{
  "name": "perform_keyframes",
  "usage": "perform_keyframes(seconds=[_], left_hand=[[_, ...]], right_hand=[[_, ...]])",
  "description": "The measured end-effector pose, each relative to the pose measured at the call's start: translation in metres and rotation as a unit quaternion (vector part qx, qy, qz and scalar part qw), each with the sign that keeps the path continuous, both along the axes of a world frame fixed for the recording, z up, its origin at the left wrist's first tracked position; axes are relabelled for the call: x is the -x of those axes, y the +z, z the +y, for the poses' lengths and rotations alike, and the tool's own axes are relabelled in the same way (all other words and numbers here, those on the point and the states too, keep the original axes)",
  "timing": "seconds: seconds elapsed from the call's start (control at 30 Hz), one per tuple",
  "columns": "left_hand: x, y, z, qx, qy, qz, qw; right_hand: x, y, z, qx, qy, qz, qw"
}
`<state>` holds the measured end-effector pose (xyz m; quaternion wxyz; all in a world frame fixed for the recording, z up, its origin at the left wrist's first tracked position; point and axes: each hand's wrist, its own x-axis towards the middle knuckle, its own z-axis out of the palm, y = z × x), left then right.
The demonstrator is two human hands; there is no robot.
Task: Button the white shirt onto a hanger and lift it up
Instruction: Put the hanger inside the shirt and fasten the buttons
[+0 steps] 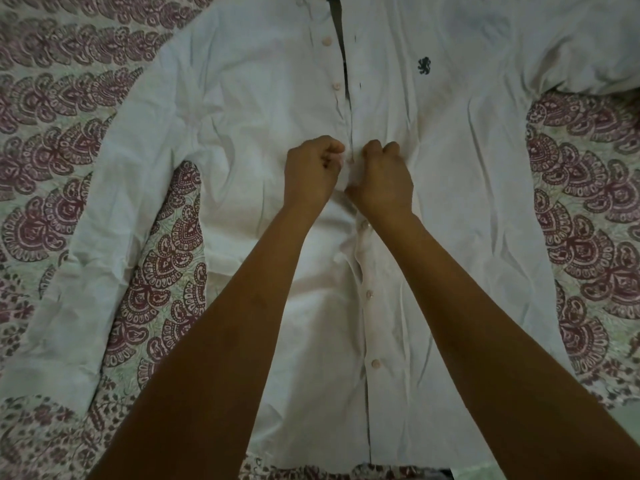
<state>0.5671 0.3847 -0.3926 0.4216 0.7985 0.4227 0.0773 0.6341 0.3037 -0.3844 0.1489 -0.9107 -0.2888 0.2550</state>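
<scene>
Two bare forearms reach in from the bottom edge, the left forearm (214, 323) and the right forearm (467, 323), and they draw close together toward the middle of the view. Their elbows are cut off by the frame.

The left hand (311, 171) and the right hand (382, 178) meet, almost touching, on the front opening of a white long-sleeved button-front shirt (242, 109). The shirt lies flat and face up, with its collar end away from the camera. Each hand's grip is closed, the fingers curled and pinching a front edge of the shirt. The fingertips are tucked under and hidden. A small pale button (350, 161) shows in the narrow gap between the hands. Whether it is through its hole cannot be made out.

Nearer the camera, three lower buttons (369, 294) sit fastened along the closed front. Beyond the hands, two upper buttons (336, 85) lie undone, and the fronts part there into a dark slit (344, 64). What lies inside the slit is too dark to tell. The collar is cut off at the top edge.

A small dark embroidered crest (424, 65) marks the chest on the person's right. The long sleeve (86, 237) on the person's left runs down to a cuff at the frame edge. The other sleeve is mostly out of view.

Under the shirt lies a pale printed cloth with maroon paisley motifs (166, 258). What it covers cannot be seen.
</scene>
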Motion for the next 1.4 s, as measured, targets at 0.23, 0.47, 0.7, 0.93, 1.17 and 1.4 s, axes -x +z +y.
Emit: perform_keyframes(seconds=[0.23,0.47,0.7,0.93,1.17,1.4], left_hand=[[-0.016,-0.004,-0.004,-0.032,-0.04,0.043,0.998],[-0.024,0.004,-0.002,0.03,0.035,0.07,0.996],[-0.027,0.011,-0.004,0.14,0.08,0.021,0.987],[-0.026,0.014,-0.003,0.152,0.099,0.026,0.983],[-0.02,0.017,-0.001,0.21,0.122,0.0,0.97],[-0.018,0.014,-0.005,0.258,0.168,-0.029,0.951]], right_hand=[[-0.017,-0.006,-0.004,-0.102,-0.112,0.028,0.988],[-0.031,0.001,-0.015,-0.195,-0.351,0.364,0.84],[-0.018,0.004,-0.019,-0.259,-0.361,0.394,0.805],[-0.018,0.0,-0.02,-0.253,-0.261,0.275,0.89],[-0.022,-0.003,-0.021,-0.275,-0.231,0.304,0.883],[-0.033,-0.009,-0.014,-0.255,-0.187,0.254,0.914]])
